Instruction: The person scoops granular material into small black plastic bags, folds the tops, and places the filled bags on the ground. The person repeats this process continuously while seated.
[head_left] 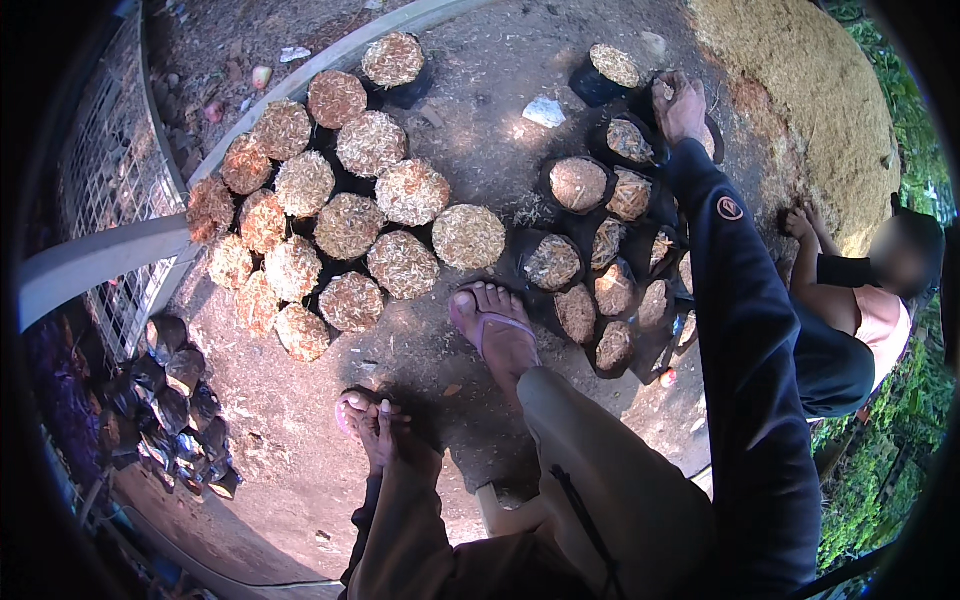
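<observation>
My right arm stretches far forward, and my right hand is at the back of a group of black bags on the right. Its fingers are bent and drawn together; what they hold, if anything, is too small to tell. Close beside it stand a filled black bag topped with pale shavings and another bag with a crumpled top. My left hand hangs low beside my left foot, its fingers stretched and apart, holding nothing. Part of that hand is in shadow.
Several round bags topped with shavings stand packed at the left. Dark bundled bags lie by a mesh frame. A large sawdust heap rises at the right, where another person sits with a hand against it.
</observation>
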